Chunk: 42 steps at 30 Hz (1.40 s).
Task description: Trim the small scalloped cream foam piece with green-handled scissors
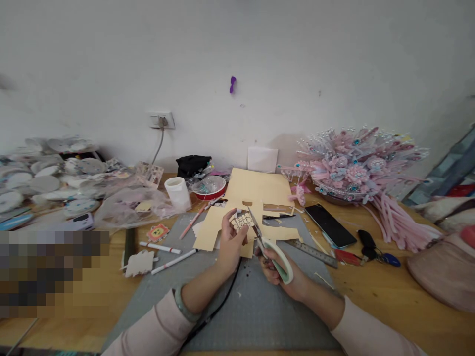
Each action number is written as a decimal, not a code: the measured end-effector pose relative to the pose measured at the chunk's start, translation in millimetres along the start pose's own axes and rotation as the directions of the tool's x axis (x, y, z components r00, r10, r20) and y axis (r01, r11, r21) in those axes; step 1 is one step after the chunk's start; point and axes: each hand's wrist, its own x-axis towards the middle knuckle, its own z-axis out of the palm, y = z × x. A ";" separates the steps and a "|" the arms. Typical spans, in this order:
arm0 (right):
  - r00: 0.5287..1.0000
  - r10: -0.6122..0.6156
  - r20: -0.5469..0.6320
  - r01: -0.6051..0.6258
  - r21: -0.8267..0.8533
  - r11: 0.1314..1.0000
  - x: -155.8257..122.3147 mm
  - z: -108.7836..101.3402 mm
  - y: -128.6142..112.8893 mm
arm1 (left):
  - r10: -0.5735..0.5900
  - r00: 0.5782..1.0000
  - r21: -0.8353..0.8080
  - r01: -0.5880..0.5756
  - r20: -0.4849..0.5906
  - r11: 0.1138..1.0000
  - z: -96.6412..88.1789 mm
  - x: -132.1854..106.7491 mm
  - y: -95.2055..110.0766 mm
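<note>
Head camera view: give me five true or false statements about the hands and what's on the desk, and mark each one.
1. The right hand holds the scissors. True.
2. The left hand is empty. False: it holds a small paper piece with drawn outlines.
3. The white roll stands left of the red bowl. True.
4. The black phone lies left of the gray mat. False: it lies to the right.
5. Both forearms wear pale sleeves. True.

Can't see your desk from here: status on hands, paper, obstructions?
Left hand holds patterned paper. Right hand grips scissors, tips beside paper. Ruler lies nearby, not between hands.
</note>
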 end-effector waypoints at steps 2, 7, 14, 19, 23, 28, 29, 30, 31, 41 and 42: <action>1.000 0.006 -0.007 -0.006 -0.005 1.000 -0.5 1.2 -0.7 | -0.003 1.000 -0.011 0.003 -0.015 1.000 0.3 0.3 -0.3; 1.000 0.000 -0.009 0.000 0.000 1.000 -0.2 0.1 0.6 | -0.011 1.000 -0.005 0.011 -0.011 1.000 0.4 0.5 0.4; 0.999 -0.020 0.025 0.020 -0.015 1.000 0.4 -0.5 2.7 | -0.046 0.999 -0.024 0.046 0.008 0.999 1.4 1.2 1.6; 1.000 -0.013 0.015 0.013 -0.015 1.000 -1.2 1.9 1.3 | -0.029 1.000 0.003 0.029 -0.012 1.000 1.7 1.0 1.7; 1.000 -0.012 0.006 0.012 -0.043 0.999 -1.6 2.5 0.0 | -0.001 1.000 0.017 0.001 -0.019 1.000 1.7 1.5 0.1; 1.000 -0.015 0.011 0.016 -0.042 0.999 -1.4 3.8 -1.0 | 0.024 0.999 -0.005 -0.025 -0.031 1.000 1.0 4.1 -3.7; 1.000 -0.014 0.010 0.014 -0.040 0.999 -1.5 4.3 -1.3 | 0.031 0.999 -0.012 -0.031 -0.031 0.999 0.9 4.6 -4.3; 1.000 -0.007 0.008 0.007 -0.038 0.999 -1.8 4.8 -1.6 | 0.036 0.999 -0.017 -0.036 -0.029 0.999 0.8 5.0 -4.7; 1.000 0.002 0.002 -0.002 -0.037 0.999 -2.2 5.2 -2.0 | 0.039 0.999 -0.022 -0.039 -0.029 0.999 0.7 5.3 -4.9; 1.000 -0.009 -0.011 0.008 -0.051 0.999 -2.3 4.9 -0.2 | 0.044 0.997 -0.060 -0.047 -0.063 0.997 0.2 7.5 -5.1; 1.000 -0.011 -0.020 0.010 -0.055 0.998 -2.1 5.2 0.0 | 0.045 0.997 -0.063 -0.049 -0.063 0.997 -0.1 7.9 -5.3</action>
